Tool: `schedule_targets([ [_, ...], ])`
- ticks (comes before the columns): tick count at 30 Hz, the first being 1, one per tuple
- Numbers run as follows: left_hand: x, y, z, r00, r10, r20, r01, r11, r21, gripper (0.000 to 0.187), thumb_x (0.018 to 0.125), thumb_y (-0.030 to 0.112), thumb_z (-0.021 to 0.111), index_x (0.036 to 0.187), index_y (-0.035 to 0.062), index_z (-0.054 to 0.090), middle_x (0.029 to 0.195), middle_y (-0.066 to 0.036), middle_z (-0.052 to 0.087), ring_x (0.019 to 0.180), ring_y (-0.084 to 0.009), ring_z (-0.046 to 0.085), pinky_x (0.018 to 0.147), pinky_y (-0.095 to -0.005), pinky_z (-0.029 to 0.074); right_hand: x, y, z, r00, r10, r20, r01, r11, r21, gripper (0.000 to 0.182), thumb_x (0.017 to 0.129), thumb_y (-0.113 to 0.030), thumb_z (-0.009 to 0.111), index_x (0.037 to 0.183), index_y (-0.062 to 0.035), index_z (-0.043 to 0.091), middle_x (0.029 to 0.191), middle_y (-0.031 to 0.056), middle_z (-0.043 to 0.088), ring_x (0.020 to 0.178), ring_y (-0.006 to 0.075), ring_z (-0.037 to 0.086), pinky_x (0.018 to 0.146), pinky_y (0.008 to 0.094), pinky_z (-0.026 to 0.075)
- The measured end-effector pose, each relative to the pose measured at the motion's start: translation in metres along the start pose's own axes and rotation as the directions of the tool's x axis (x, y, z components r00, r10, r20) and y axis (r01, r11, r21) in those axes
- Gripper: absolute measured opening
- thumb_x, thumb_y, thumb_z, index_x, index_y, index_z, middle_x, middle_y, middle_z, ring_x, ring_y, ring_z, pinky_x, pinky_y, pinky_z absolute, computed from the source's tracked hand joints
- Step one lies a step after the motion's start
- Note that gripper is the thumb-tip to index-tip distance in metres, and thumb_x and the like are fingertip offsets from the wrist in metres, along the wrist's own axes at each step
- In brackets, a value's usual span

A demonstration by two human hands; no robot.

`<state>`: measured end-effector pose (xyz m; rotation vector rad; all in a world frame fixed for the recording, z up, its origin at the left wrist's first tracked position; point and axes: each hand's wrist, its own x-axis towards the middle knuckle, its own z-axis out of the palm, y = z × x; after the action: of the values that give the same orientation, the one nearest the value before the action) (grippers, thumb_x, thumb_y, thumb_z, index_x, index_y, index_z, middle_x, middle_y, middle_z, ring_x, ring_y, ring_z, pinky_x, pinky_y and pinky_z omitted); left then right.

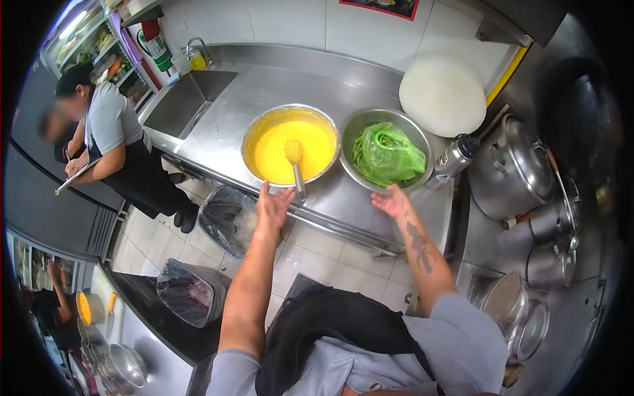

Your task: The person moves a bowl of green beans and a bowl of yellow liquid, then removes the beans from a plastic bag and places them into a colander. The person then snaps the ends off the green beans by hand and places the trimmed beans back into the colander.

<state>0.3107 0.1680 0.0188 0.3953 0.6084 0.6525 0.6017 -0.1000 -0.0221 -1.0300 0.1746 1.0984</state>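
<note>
A round, shiny metal bowl of smooth yellow mix sits on the flat steel counter. A wire whisk leans in it. Beside it, another round metal bowl has stringy greens and a crinkly, see-through bag. Both arms reach forward. The left hand and right hand are loose, fingers spread, by the two rims.

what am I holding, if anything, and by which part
Nothing appears held. Your left hand is open near the whisk; your right hand is open at the near rim of the greens bowl. Whether it touches can't be told.
</note>
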Motion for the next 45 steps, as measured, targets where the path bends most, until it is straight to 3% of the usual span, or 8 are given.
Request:
schedule_targets([
  [4, -0.004, 0.007, -0.004, 0.999, 0.036, 0.041, -0.038, 0.998, 0.05, 0.071, 0.098, 0.05, 0.044, 0.149, 0.0144, 0.01, 0.137, -0.034, 0.037, 0.114, -0.0406, 0.053, 0.091, -0.046, 0.047, -0.024, 0.027, 0.005, 1.0, -0.002, 0.02, 0.0, 0.997, 0.083, 0.039, 0.092, -0.019, 0.045, 0.123, 0.0035, 0.047, 0.112, 0.0226, 0.059, 0.098, 0.0362, 0.062, 0.088, 0.0509, 0.051],
  [7, -0.018, 0.008, -0.007, 0.996, 0.013, 0.087, -0.016, 0.999, 0.036, 0.071, 0.097, 0.051, 0.045, 0.148, 0.016, 0.011, 0.145, -0.036, 0.025, 0.127, -0.0427, 0.043, 0.098, -0.0473, 0.042, -0.042, 0.044, 0.006, 0.999, -0.028, 0.017, 0.025, 0.991, 0.133, 0.04, 0.092, -0.017, 0.043, 0.124, 0.0052, 0.044, 0.114, 0.0235, 0.057, 0.099, 0.0371, 0.061, 0.089, 0.0507, 0.051],
  [11, -0.052, -0.005, -0.029, 0.997, -0.043, 0.062, 0.037, 0.995, 0.094, 0.063, 0.096, 0.054, 0.046, 0.141, 0.0163, 0.023, 0.129, -0.03, 0.049, 0.114, -0.0391, 0.056, 0.094, -0.0489, 0.047, -0.074, 0.067, 0.002, 0.999, -0.039, -0.009, 0.04, 0.988, 0.148, 0.04, 0.091, -0.015, 0.043, 0.124, 0.006, 0.042, 0.116, 0.024, 0.057, 0.1, 0.0378, 0.06, 0.089, 0.0501, 0.051],
  [26, -0.25, -0.049, -0.316, 0.826, -0.186, -0.532, 0.379, 0.882, 0.279, 0.058, 0.096, 0.046, 0.046, 0.14, 0.0096, 0.036, 0.125, -0.018, 0.056, 0.106, -0.0298, 0.06, 0.085, -0.0422, 0.05, -0.199, 0.094, -0.044, 0.997, 0.034, 0.066, -0.03, 0.997, -0.066, 0.05, 0.082, -0.016, 0.061, 0.129, -0.0038, 0.05, 0.13, 0.0114, 0.058, 0.118, 0.0315, 0.055, 0.102, 0.0551, 0.04],
  [32, -0.397, -0.091, -0.446, 0.612, -0.003, -0.791, 0.327, 0.911, 0.25, 0.028, 0.086, 0.015, 0.067, 0.112, 0.0089, 0.057, 0.096, -0.008, 0.065, 0.07, -0.0192, 0.065, 0.061, -0.0346, 0.054, -0.256, 0.134, -0.06, 0.988, 0.15, 0.035, -0.14, 0.968, -0.209, 0.046, 0.081, -0.013, 0.059, 0.126, -0.004, 0.051, 0.123, 0.0134, 0.061, 0.111, 0.0328, 0.06, 0.086, 0.0563, 0.05],
  [35, -0.465, -0.108, -0.481, 0.481, -0.008, -0.877, 0.326, 0.93, 0.17, 0.016, 0.084, 0.005, 0.066, 0.099, 0.0077, 0.06, 0.082, -0.005, 0.065, 0.062, -0.018, 0.064, 0.054, -0.0324, 0.054, -0.303, 0.162, -0.021, 0.986, 0.13, 0.101, -0.087, 0.931, -0.354, 0.044, 0.082, -0.015, 0.061, 0.124, -0.0044, 0.053, 0.117, 0.0115, 0.064, 0.101, 0.03, 0.065, 0.085, 0.0436, 0.054],
  [37, -0.505, -0.114, -0.495, 0.438, -0.007, -0.899, 0.312, 0.939, 0.145, 0.009, 0.085, 0.005, 0.063, 0.093, 0.0069, 0.061, 0.079, -0.005, 0.065, 0.064, -0.0162, 0.065, 0.056, -0.0321, 0.056, -0.29, 0.185, -0.033, 0.974, 0.226, 0.012, -0.205, 0.905, -0.373, 0.044, 0.083, -0.014, 0.056, 0.126, -0.0032, 0.049, 0.121, 0.0141, 0.061, 0.101, 0.0318, 0.065, 0.067, 0.0464, 0.059],
  [45, -0.671, -0.143, -0.546, 0.4, 0.08, -0.913, -0.014, 0.997, 0.081, 0.009, 0.087, 0.011, 0.063, 0.095, 0.0073, 0.059, 0.078, -0.004, 0.064, 0.06, -0.0154, 0.064, 0.052, -0.0299, 0.055, -0.299, 0.328, 0.118, 0.788, 0.543, 0.292, -0.296, 0.749, -0.593, 0.056, 0.081, -0.013, 0.056, 0.134, -0.0025, 0.042, 0.133, 0.0146, 0.053, 0.117, 0.0368, 0.055, 0.087, 0.0597, 0.047],
])
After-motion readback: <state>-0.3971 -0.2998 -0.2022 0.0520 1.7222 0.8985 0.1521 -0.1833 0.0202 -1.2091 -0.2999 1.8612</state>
